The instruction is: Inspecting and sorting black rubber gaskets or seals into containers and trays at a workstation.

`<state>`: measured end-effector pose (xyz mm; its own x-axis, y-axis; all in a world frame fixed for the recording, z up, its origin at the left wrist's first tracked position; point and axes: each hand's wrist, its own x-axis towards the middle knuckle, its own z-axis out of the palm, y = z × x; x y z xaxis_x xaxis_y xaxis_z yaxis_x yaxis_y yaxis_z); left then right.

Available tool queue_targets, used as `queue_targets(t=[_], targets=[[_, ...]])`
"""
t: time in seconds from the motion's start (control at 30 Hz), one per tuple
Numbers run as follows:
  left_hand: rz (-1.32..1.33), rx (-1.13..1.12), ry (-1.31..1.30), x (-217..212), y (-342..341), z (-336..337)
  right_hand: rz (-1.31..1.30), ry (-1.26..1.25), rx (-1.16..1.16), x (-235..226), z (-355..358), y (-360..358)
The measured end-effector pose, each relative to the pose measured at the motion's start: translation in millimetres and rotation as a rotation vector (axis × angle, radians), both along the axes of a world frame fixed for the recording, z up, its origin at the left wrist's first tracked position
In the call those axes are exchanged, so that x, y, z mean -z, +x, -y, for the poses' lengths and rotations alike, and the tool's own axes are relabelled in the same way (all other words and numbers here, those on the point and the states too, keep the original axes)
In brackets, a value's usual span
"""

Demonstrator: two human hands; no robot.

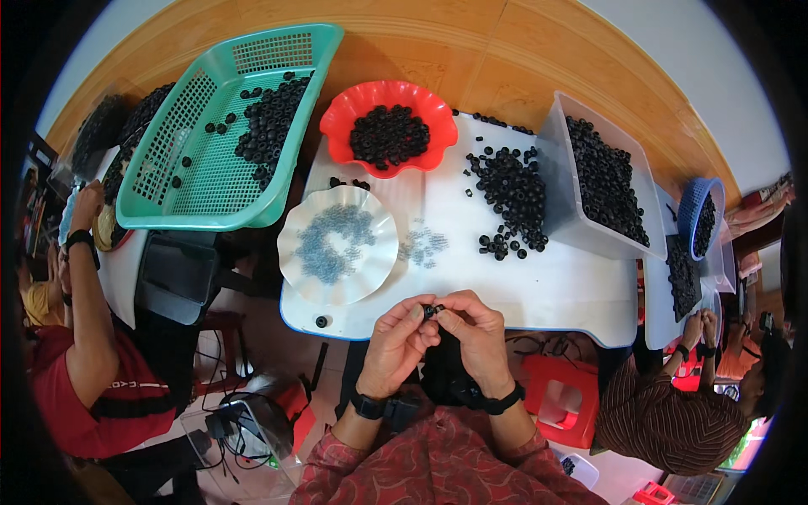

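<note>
Close to the table's front edge, my left hand (397, 341) and my right hand (475, 338) meet, fingertips pinched together on a small black plastic part (431, 311). Fingers cover most of it, so its full shape cannot be made out. Another black round part (321, 321) sits near the left front edge of the white table (555, 295). Beyond my left hand is a white wavy-rimmed plate (383, 273) holding many small silvery pieces that look like springs. More of these pieces (423, 245) are scattered just right of the plate.
Behind the plate stands a red wavy-rimmed bowl (442, 126) of black parts. A green basket (160, 220) is at far left. Loose black parts (512, 189) lie beside a clear bin (560, 181). People work on both sides; a red stool (581, 404) stands at right.
</note>
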<state>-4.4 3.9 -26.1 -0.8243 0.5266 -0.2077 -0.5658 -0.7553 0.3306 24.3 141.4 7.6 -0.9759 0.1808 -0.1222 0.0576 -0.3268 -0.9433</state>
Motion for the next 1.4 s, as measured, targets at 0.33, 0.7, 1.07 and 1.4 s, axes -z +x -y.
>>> queue_targets(t=[0.33, 0.7, 1.07, 1.4], targets=[[0.001, -0.019, -0.085, -6, 1, -2, -0.002, 0.079, 0.032, -3, 4, -1], [-0.074, -0.055, -0.166, -9, 4, -4, -0.037, -0.029, 0.027, -7, 7, -1], [-0.129, -0.095, -0.185, -1, 6, -6, -0.062, 0.211, 0.038, -3, 2, 0], [-0.105, -0.115, -0.276, -2, 11, -7, -0.081, 0.435, 0.048, -8, 3, 4]])
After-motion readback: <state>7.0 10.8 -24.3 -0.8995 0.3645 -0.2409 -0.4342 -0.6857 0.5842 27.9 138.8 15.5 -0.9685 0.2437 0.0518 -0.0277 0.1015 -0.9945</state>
